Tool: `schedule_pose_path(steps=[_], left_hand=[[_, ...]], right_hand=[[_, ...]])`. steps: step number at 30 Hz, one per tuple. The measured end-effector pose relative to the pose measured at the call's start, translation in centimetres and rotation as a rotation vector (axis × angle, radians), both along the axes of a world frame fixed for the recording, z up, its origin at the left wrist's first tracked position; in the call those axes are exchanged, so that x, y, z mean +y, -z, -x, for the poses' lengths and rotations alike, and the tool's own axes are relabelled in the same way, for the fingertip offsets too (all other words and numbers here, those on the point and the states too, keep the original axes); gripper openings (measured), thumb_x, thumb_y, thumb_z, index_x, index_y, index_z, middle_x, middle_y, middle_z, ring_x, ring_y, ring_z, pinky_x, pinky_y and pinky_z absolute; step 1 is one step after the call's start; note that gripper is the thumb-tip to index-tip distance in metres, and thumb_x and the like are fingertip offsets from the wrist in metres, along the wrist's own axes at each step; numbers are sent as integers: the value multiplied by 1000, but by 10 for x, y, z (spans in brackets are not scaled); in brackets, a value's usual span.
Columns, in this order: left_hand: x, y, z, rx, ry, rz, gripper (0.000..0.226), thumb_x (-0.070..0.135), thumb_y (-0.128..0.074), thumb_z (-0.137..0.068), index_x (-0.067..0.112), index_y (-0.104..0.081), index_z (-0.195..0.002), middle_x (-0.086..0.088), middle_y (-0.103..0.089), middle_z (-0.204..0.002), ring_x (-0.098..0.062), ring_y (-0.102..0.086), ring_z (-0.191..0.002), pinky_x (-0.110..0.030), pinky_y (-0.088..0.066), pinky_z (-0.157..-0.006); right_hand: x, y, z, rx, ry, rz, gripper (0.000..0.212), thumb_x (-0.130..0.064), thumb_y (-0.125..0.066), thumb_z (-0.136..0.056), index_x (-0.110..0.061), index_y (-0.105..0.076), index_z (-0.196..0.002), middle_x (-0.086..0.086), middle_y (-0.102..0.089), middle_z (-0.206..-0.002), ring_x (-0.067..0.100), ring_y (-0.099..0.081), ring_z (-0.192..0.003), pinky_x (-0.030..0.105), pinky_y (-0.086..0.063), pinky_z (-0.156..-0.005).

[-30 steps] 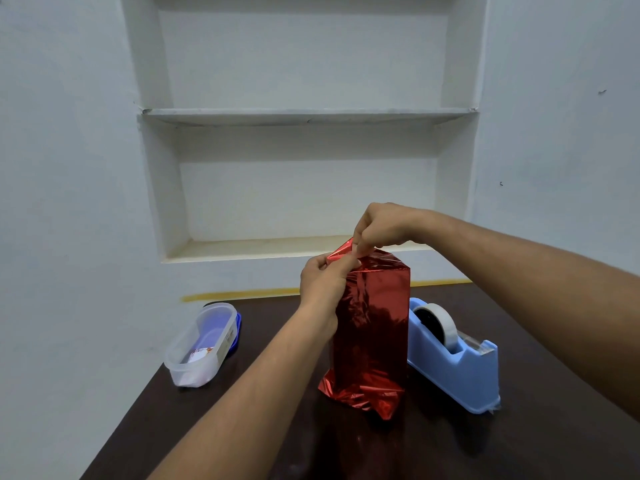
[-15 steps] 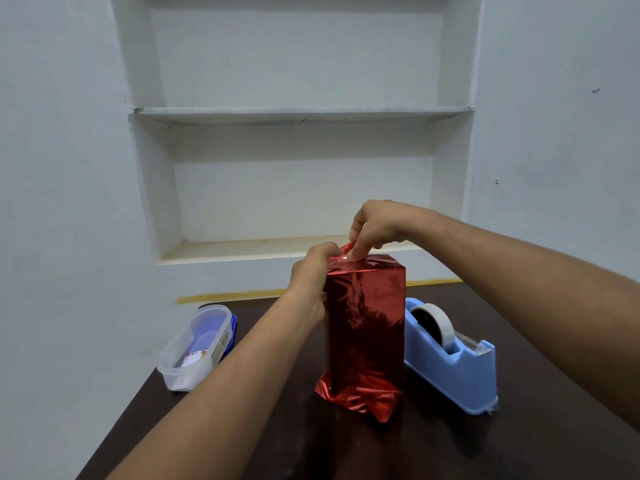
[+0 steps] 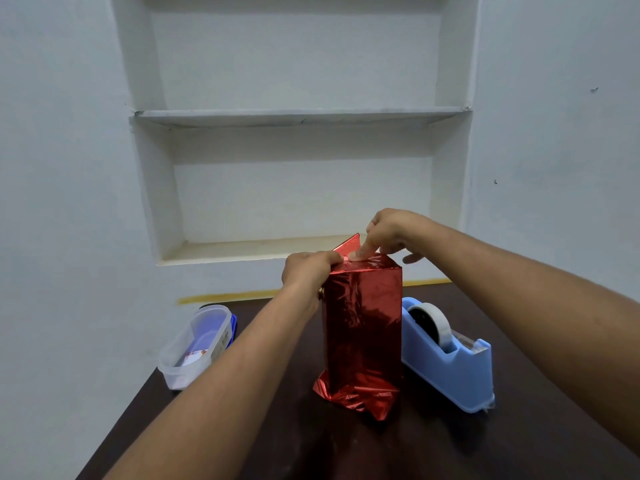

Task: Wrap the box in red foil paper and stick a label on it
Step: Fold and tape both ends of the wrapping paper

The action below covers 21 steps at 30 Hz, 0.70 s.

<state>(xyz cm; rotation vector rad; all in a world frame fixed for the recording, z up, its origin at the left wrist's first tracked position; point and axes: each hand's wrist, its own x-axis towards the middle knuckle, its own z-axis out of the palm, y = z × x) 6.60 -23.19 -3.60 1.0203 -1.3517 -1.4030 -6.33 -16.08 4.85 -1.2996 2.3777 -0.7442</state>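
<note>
The box [image 3: 363, 327] stands upright on the dark table, covered in shiny red foil paper, with loose crumpled foil at its base. My left hand [image 3: 306, 275] grips the box's top left edge, fingers curled over the foil. My right hand [image 3: 384, 235] is above the top and presses a foil flap down with its fingertips, next to a red triangular flap [image 3: 349, 245] that sticks up behind. The box's top face is mostly hidden by my hands.
A light blue tape dispenser [image 3: 446, 355] with a white roll stands just right of the box. A clear plastic container [image 3: 197, 344] holding a small label lies at the table's left edge. Behind are a white wall and recessed shelves [image 3: 298, 116].
The foil on top has been folded flatter against the box. My left hand moved from the upper front to the top left edge; my right hand stays on top, pressing.
</note>
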Motion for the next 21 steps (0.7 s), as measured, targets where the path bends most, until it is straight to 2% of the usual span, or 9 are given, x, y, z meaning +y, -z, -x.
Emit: schedule_pose_path(steps=[3,5,7,9,11,14,17,19,21], left_hand=[[1,0,0,2,-17,9,15,16,-82,-70,11,-74,-81,-8,-71,-83,-26,-67,-74,-42,-60,-76],[2,0,0,3,-24,10,10,16,-81,-72,13,-73,-78,-9,-72,-84,-26,-68,-75,-38,-58,-74],[3,0,0,4,-31,13,9,16,-81,-75,15,-73,-78,-8,-72,-84,-26,-68,-75,-36,-56,-72],[5,0,-1,8,-30,15,10,17,-82,-72,15,-73,-76,-7,-72,-82,-26,-67,-74,-36,-56,-71],[8,-2,-1,9,-33,16,13,21,-79,-63,15,-71,-72,-7,-71,-76,-26,-64,-70,-36,-54,-67],[9,-2,-1,5,-42,34,9,21,-77,-65,17,-69,-67,-5,-68,-70,-24,-61,-63,-34,-51,-64],[10,-2,0,10,-57,36,7,18,-76,-70,17,-69,-68,-3,-70,-74,-24,-62,-64,-30,-50,-63],[11,-2,1,13,-59,34,4,17,-74,-69,18,-69,-70,-4,-71,-76,-24,-61,-64,-29,-48,-63],[11,0,2,4,-53,37,3,17,-71,-69,18,-69,-70,-4,-70,-77,-24,-60,-64,-30,-49,-64]], right_hand=[[0,14,2,-192,63,139,49,-13,-87,-78,-11,-65,-122,7,-63,-111,26,-59,-102,41,-52,-77],[-2,23,-1,-244,79,243,37,-3,-81,-81,-11,-67,-114,10,-65,-112,30,-62,-102,42,-55,-83],[-4,31,-3,-291,100,356,30,4,-78,-77,-16,-70,-98,11,-69,-113,33,-66,-107,48,-58,-93],[-4,37,-5,-304,124,458,27,6,-67,-78,-19,-71,-87,10,-72,-105,32,-68,-105,45,-60,-91],[1,41,-8,-165,149,526,30,-2,-52,-83,-22,-74,-88,0,-71,-95,27,-67,-99,35,-57,-83],[10,45,-14,29,131,533,24,-11,-55,-79,-28,-71,-78,-12,-68,-86,18,-66,-91,30,-54,-77],[9,47,-21,79,109,465,15,-25,-61,-72,-30,-75,-74,-8,-73,-86,20,-69,-92,36,-60,-82],[12,44,-28,155,114,381,21,-30,-61,-68,-33,-77,-79,-5,-73,-92,26,-65,-101,41,-58,-88],[15,41,-31,250,103,338,26,-31,-61,-70,-31,-78,-90,-3,-73,-97,28,-62,-106,41,-56,-90]])
